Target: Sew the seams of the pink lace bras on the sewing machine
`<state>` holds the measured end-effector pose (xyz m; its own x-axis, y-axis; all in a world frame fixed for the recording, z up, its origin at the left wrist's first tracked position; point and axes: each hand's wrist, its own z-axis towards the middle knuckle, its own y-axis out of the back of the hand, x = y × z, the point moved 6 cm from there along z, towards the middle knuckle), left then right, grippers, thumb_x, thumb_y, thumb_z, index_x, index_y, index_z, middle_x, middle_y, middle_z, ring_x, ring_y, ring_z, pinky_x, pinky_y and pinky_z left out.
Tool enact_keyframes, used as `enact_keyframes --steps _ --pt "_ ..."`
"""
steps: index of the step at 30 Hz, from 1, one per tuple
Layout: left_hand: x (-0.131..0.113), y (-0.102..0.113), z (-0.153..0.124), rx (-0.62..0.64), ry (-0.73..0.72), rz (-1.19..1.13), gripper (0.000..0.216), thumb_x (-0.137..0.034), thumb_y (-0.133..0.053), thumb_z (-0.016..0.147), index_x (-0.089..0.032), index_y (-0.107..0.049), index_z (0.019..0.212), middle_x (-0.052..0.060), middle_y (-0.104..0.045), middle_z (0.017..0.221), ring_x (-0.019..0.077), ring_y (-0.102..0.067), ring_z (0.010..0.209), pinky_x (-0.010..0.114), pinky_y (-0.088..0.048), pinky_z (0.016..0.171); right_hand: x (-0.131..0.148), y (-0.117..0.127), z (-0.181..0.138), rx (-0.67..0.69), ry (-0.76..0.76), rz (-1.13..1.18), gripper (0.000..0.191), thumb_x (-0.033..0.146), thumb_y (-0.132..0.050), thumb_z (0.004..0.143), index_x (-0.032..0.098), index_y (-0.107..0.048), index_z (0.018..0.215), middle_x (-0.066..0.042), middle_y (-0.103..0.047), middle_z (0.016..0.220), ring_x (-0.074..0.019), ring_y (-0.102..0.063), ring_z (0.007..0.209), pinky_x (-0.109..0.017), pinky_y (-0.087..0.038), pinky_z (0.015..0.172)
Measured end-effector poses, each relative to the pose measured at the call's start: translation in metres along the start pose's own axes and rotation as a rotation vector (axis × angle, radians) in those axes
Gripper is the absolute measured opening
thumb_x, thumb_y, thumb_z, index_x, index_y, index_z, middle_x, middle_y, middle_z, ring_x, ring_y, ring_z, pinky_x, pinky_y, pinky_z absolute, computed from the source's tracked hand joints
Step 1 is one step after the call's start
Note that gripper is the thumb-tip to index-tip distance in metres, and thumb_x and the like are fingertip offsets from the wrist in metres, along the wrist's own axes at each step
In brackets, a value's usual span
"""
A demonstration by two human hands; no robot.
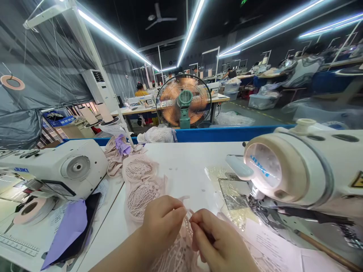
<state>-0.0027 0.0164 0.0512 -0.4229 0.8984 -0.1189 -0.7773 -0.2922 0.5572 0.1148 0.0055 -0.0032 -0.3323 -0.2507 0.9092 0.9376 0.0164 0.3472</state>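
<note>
Head view, near to far. At the lower centre of the frame the left hand [161,223] and the right hand [218,241] meet, each with its fingers closed in a pinch on the upper edge of a pale pink lace piece [177,255], which hangs from the fingertips toward the bottom edge of the frame. The lace looks light, limp and openwork. It would probably stretch or snag under a hard pull, so the narrow edge band where both hands grip seems the soundest place to hold it. Just above the left hand, similar lace cups [140,189] lie overlapped on the white table [187,166]. At lower right, printed paper sheets [272,245] lie below the head of a white sewing machine [297,170]; its needle plate [234,192] sits near the right hand and crowds that side. At lower left stands a second sewing machine [56,166], with a tape roll [32,209] and a purple cloth [68,230] below it in the frame. At the table's far edge a white bundle [157,135] rests against a blue rail [227,133], and a fan [183,100] stands behind it at centre. Farther back, under strip lights [193,26], are more tables, with a person in a yellow top [141,91] seated at upper centre-left.
</note>
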Motion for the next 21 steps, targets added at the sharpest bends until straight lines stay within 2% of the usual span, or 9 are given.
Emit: enact_keyframes --steps 8,14,17,21 --pt "-0.002 0.002 0.002 0.007 -0.014 0.014 0.020 -0.003 -0.049 0.078 -0.017 -0.056 0.091 0.003 -0.063 0.074 0.0116 -0.057 0.064 0.022 -0.046 0.055 0.003 0.002 0.002 0.029 0.028 -0.054 0.022 0.032 -0.031 0.088 0.024 -0.045 0.074 0.005 -0.058 0.055 -0.0093 -0.047 0.037 -0.021 -0.032 0.036" --pt "-0.004 0.001 0.004 0.039 -0.025 -0.025 0.016 -0.007 -0.046 0.083 -0.018 -0.056 0.090 0.003 -0.063 0.073 0.0109 -0.057 0.062 0.020 -0.045 0.054 0.012 0.007 0.005 -0.025 0.150 -0.099 0.028 0.032 -0.029 0.091 0.024 -0.047 0.071 0.004 -0.057 0.054 -0.0118 -0.054 0.050 -0.024 -0.040 0.053" --pt "-0.004 -0.001 0.002 0.056 -0.013 -0.053 0.014 -0.008 -0.047 0.084 -0.017 -0.057 0.089 0.004 -0.062 0.073 0.0116 -0.057 0.063 0.021 -0.045 0.055 0.013 0.009 0.006 -0.043 0.153 -0.089 0.029 0.034 -0.030 0.092 0.024 -0.048 0.071 0.004 -0.057 0.054 -0.0122 -0.054 0.051 -0.025 -0.041 0.056" --pt "-0.003 -0.001 0.000 0.003 -0.003 -0.048 0.013 -0.008 -0.050 0.083 -0.016 -0.056 0.091 0.004 -0.063 0.075 0.0119 -0.058 0.066 0.021 -0.046 0.056 0.011 0.008 0.005 -0.048 0.124 -0.050 0.026 0.036 -0.033 0.092 0.024 -0.051 0.076 0.004 -0.059 0.058 -0.0126 -0.054 0.051 -0.026 -0.040 0.055"
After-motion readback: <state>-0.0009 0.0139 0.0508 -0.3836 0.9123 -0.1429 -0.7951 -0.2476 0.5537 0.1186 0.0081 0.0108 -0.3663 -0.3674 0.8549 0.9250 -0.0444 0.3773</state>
